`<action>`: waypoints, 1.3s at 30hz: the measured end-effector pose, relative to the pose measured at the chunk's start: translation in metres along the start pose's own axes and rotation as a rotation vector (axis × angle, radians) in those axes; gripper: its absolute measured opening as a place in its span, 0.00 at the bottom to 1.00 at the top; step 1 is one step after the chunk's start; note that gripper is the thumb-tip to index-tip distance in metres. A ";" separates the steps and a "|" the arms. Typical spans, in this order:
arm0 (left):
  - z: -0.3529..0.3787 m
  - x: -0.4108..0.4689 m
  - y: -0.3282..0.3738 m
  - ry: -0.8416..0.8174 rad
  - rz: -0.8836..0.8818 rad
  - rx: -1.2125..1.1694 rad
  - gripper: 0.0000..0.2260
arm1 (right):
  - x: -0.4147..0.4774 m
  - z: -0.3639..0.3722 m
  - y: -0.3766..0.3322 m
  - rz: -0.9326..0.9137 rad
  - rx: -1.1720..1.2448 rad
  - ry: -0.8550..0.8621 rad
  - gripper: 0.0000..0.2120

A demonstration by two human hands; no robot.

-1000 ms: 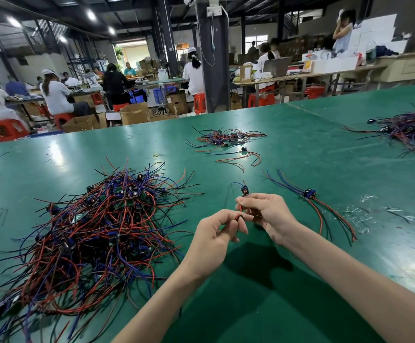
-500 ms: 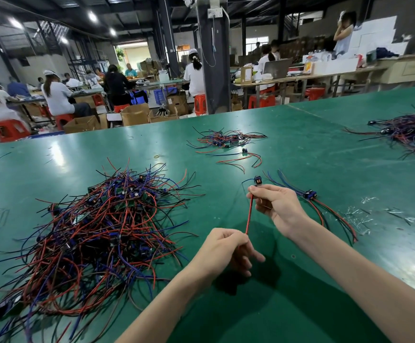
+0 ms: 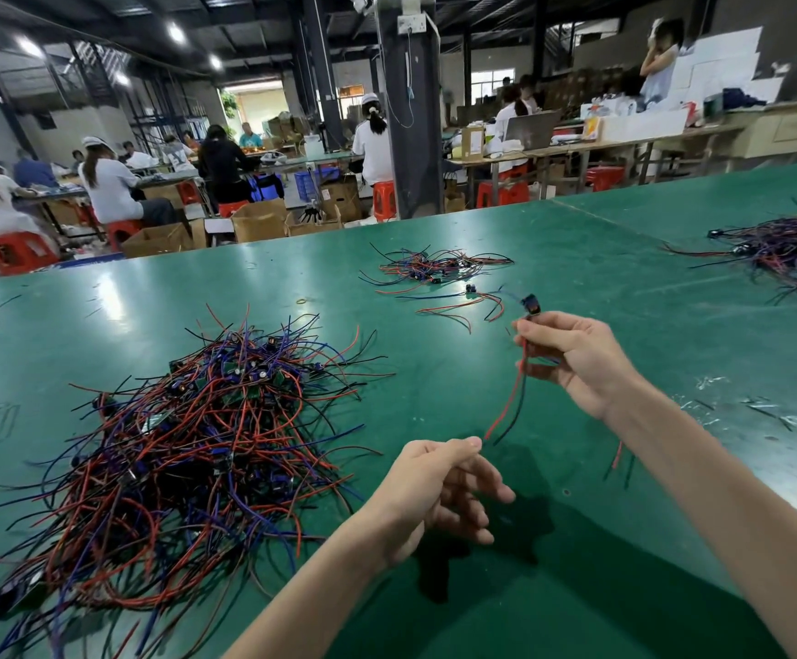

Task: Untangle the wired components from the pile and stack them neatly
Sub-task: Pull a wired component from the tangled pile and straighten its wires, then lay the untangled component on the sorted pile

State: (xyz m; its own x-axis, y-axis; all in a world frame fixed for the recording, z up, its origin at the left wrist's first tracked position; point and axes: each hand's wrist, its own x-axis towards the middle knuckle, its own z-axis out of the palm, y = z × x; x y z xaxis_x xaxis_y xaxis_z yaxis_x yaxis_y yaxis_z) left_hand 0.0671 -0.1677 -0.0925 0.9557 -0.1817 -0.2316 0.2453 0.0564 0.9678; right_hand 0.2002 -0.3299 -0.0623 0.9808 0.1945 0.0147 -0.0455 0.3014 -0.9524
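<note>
Green desk, with a workshop behind it and people sitting at other desks. The right hand is up off the desk with one wired component in its grip. Its fingers are curled round the wires just below the little blue module, which pokes out above the forefinger. The component's red and black wires hang down and to the left from that fist, clear of everything else.

The left hand sits lower, thumb and forefinger tips pressed together right at the loose ends of those wires, other fingers loosely curled (honestly can't tell if that grip actually has the ends pinched or is just beside them).

The big tangled pile of red, blue and black wires with small boards in it lies on the desk to the left of both hands, well apart from the held piece. Farther back in the middle there's a smaller pile, with a lone component just in front of it — wires sprawled on the surface. Another heap sits at the far right edge. A couple of red and black wire ends stick out from behind the right forearm, lying on the desk.
</note>
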 end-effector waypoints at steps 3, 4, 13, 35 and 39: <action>0.000 0.000 0.000 0.000 -0.012 0.010 0.18 | 0.010 -0.030 -0.011 0.085 -0.202 0.047 0.02; 0.000 0.000 -0.001 0.003 -0.016 0.015 0.18 | 0.013 -0.040 -0.011 0.119 -0.294 0.079 0.02; 0.002 0.003 -0.005 0.025 -0.032 0.050 0.17 | 0.032 -0.084 0.000 0.254 -0.977 0.311 0.02; 0.000 0.007 -0.011 0.070 0.014 0.100 0.16 | 0.032 -0.080 0.019 0.007 -1.550 0.351 0.15; 0.000 0.006 -0.011 0.112 0.088 0.185 0.15 | 0.032 -0.081 0.021 -0.026 -1.543 0.393 0.12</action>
State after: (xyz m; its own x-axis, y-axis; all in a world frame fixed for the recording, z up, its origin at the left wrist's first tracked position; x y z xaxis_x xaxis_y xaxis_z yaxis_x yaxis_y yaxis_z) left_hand 0.0700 -0.1694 -0.1050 0.9867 -0.0733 -0.1453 0.1363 -0.1153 0.9839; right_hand 0.2460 -0.3933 -0.1065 0.9751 -0.1111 0.1918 -0.0405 -0.9401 -0.3385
